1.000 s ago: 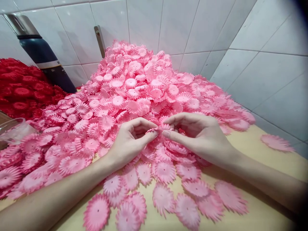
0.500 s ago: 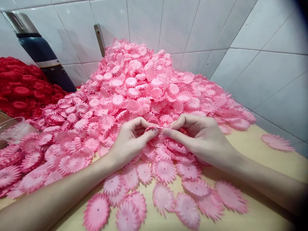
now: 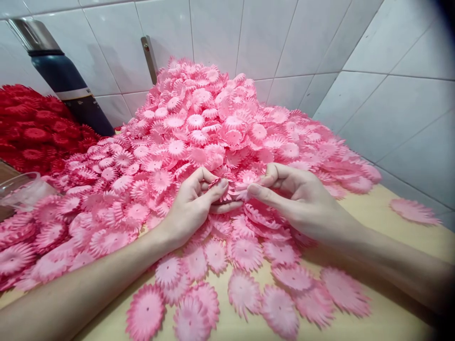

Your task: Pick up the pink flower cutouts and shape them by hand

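My left hand [image 3: 192, 206] is closed in a pinch on pink scalloped petal discs [image 3: 234, 192], its thumb on top and one finger stretched out beneath them. From the other side, my right hand [image 3: 307, 201] pinches the edge of a pale pink petal disc between thumb and fingertips. How many layers lie between the hands I cannot tell. Just behind and around both hands rises a big heap of pink petal discs [image 3: 199, 121], many with a small hole in the middle. Loose discs [image 3: 245, 253] lie flat below the hands.
A dark blue bottle [image 3: 76, 90] with a metal cap leans at the left beside a pile of red petal discs [image 3: 33, 128]. A clear plastic cup [image 3: 30, 194] lies at the left edge. White tiled walls [image 3: 295, 38] bound the pale yellow table [image 3: 359, 213].
My hands have moved slightly apart. More of the pale petal disc now shows between them, and a left finger has stretched out underneath.
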A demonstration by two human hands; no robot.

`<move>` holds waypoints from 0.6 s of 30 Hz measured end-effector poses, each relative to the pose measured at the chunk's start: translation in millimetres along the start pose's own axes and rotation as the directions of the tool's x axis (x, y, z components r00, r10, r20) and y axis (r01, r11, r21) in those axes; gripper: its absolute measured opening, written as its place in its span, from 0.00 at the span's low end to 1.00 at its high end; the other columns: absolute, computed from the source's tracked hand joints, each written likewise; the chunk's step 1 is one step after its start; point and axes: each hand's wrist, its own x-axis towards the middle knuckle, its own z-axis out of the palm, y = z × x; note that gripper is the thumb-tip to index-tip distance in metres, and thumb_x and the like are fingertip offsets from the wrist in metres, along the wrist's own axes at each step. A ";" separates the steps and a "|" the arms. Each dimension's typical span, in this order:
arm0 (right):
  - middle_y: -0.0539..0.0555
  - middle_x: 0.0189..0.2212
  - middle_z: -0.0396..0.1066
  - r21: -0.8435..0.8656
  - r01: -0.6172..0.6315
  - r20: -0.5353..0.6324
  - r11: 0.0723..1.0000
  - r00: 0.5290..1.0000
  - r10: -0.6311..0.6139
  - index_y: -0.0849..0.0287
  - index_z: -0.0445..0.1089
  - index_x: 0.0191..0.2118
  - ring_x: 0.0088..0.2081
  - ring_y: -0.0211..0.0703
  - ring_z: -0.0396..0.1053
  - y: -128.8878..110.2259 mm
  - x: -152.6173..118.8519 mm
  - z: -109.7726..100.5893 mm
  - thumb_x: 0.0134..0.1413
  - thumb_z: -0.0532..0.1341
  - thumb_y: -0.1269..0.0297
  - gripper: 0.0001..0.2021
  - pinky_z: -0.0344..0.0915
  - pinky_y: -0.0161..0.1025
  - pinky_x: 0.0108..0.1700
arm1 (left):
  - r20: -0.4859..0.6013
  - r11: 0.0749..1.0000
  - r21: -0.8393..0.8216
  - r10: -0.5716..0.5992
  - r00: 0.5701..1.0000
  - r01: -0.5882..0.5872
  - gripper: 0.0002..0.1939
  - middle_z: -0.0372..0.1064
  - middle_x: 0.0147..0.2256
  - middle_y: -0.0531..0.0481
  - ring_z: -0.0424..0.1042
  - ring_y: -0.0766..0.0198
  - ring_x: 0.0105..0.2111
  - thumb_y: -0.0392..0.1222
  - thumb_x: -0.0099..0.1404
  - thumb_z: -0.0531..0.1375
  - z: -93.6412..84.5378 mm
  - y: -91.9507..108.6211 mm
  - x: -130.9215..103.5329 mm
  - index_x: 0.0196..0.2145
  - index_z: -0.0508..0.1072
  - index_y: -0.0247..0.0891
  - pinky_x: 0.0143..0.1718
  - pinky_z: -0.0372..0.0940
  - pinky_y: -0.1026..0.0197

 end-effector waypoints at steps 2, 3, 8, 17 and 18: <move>0.47 0.23 0.67 -0.005 0.026 -0.013 1.000 1.000 -0.026 0.57 0.61 0.26 0.25 0.34 0.67 0.4 -0.9 -0.5 0.53 0.66 0.59 0.14 0.64 0.31 0.26 | -0.001 1.000 0.031 0.000 1.000 0.000 0.13 0.69 0.25 0.58 0.76 0.69 0.30 0.38 0.61 0.65 1.1 0.7 -0.3 0.28 0.61 0.36 0.38 0.75 0.62; 0.47 0.23 0.68 -0.012 0.039 -0.023 0.999 0.999 -0.039 0.57 0.62 0.26 0.26 0.35 0.68 0.4 -1.5 -0.6 0.52 0.67 0.59 0.14 0.65 0.32 0.28 | -0.002 0.999 0.051 0.001 1.000 -0.001 0.13 0.69 0.25 0.58 0.76 0.69 0.30 0.38 0.61 0.65 1.9 1.2 -0.4 0.28 0.62 0.36 0.38 0.75 0.62; 0.50 0.28 0.72 -0.056 0.066 -0.040 0.996 0.997 -0.068 0.56 0.67 0.28 0.31 0.40 0.72 -0.9 -2.5 -0.3 0.51 0.68 0.60 0.10 0.71 0.36 0.34 | 0.013 0.970 0.242 0.013 1.000 -0.016 0.12 0.74 0.29 0.53 0.78 0.65 0.33 0.38 0.60 0.65 3.4 3.0 -0.8 0.41 0.69 0.37 0.41 0.74 0.61; 0.50 0.30 0.77 -0.150 0.077 -0.029 0.986 0.996 -0.083 0.54 0.76 0.31 0.32 0.41 0.74 -0.9 -1.1 1.3 0.45 0.71 0.63 0.06 0.72 0.36 0.36 | 0.035 0.943 0.326 0.063 0.997 -0.071 0.10 0.75 0.34 0.49 0.77 0.62 0.35 0.39 0.59 0.66 2.9 1.4 -2.9 0.36 0.71 0.34 0.39 0.75 0.60; 0.50 0.30 0.77 -0.150 0.071 -0.038 0.986 0.996 -0.078 0.54 0.76 0.31 0.32 0.41 0.74 -0.5 -1.5 1.5 0.46 0.71 0.62 0.05 0.72 0.37 0.35 | 0.037 0.941 0.330 0.063 0.997 -0.072 0.09 0.75 0.35 0.49 0.77 0.62 0.35 0.39 0.59 0.66 3.0 1.3 -3.1 0.36 0.72 0.34 0.39 0.75 0.59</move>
